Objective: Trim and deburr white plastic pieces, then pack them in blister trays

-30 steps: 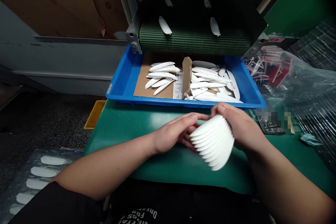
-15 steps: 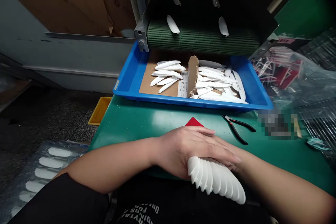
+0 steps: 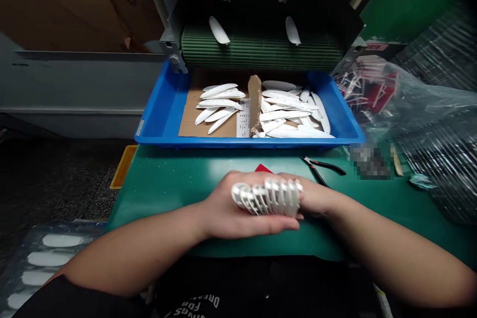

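Note:
Between my hands is a row of several thin, white, curved plastic pieces, stacked side by side on edge. My left hand is closed on the row from the left, its thumb stretched along the near side. At the row's right end is my right hand, pressed against it; the pieces and the left hand hide most of its fingers. A small red piece shows on the green table just behind my hands. Black-handled cutting pliers lie to the right, partly covered by my right wrist.
A blue tray behind holds loose white pieces on both sides of a cardboard divider. Above it, a green conveyor belt carries more. Plastic bags lie at right. Bagged white pieces and a yellow bin are at lower left.
My hands have lifted the row up and away from my body and turned it, so the pieces' edges now face me. The camera view has shifted right.

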`<act>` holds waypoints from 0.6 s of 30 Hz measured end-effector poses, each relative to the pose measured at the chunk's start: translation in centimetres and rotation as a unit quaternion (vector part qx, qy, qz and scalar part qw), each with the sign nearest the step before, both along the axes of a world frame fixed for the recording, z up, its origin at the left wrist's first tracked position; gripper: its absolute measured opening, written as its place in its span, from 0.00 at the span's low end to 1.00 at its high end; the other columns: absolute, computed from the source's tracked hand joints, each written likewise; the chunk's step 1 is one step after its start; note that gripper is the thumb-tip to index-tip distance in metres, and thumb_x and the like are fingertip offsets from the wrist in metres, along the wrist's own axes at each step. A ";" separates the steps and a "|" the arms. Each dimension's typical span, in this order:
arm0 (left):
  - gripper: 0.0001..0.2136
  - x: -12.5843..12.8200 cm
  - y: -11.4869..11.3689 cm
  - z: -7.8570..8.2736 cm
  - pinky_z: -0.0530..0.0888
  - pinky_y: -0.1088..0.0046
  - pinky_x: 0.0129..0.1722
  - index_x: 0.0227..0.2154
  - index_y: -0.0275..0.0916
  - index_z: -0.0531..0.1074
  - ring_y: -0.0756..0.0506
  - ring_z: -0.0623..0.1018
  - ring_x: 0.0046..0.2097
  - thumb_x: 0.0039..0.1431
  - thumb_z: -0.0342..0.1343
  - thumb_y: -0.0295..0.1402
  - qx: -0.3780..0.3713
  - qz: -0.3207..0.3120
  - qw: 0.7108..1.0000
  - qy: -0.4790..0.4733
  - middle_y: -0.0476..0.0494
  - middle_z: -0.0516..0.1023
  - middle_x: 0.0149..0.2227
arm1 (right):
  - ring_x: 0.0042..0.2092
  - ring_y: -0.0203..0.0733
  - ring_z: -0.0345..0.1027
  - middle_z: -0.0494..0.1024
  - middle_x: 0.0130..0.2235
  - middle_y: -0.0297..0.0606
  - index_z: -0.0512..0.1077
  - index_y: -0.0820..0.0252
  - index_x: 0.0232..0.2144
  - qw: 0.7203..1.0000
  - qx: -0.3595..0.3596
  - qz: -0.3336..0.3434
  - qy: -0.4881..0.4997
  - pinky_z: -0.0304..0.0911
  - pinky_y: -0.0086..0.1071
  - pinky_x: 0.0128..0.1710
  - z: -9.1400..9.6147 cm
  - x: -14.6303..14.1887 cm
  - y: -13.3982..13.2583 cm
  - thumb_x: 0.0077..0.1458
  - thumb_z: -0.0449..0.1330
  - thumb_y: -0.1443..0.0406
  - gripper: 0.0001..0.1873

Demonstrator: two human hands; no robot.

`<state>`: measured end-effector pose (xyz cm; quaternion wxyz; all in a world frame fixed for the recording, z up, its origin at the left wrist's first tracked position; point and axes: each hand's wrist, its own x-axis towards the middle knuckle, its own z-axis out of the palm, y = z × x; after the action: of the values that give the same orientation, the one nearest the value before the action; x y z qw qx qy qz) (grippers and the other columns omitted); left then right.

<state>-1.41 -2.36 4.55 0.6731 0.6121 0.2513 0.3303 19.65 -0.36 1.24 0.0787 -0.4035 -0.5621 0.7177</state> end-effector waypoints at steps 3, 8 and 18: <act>0.12 0.3 0.4 -0.4 0.84 0.58 0.55 0.47 0.38 0.85 0.35 0.87 0.50 0.61 0.72 0.33 -0.133 0.033 0.990 -0.046 0.38 0.88 0.47 | 0.22 0.36 0.66 0.75 0.26 0.32 0.71 0.57 0.34 0.998 0.059 -0.011 -0.035 0.56 0.29 0.21 1.4 1.7 1.2 0.65 0.56 0.44 0.23; 0.22 1.3 1.2 -2.3 0.87 0.58 0.45 0.51 0.38 0.82 0.34 0.88 0.47 0.54 0.78 0.35 -0.286 0.100 0.949 -0.082 0.36 0.88 0.48 | 0.33 0.41 0.72 0.82 0.33 0.34 0.79 0.54 0.38 0.911 0.310 -0.038 -0.270 0.60 0.32 0.31 5.2 5.4 2.0 0.68 0.59 0.46 0.20; 0.22 2.1 1.9 -3.2 0.86 0.66 0.39 0.47 0.32 0.82 0.37 0.87 0.42 0.52 0.78 0.37 -0.393 0.066 0.917 0.009 0.31 0.87 0.45 | 0.53 0.59 0.77 0.79 0.58 0.49 0.74 0.58 0.62 0.791 0.410 -0.018 -0.454 0.73 0.45 0.46 3.7 11.4 0.4 0.63 0.64 0.47 0.31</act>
<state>0.69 -0.49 1.39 0.8342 0.2830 0.4063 0.2430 31.04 0.05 4.91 -0.0147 -0.6228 -0.7672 0.1527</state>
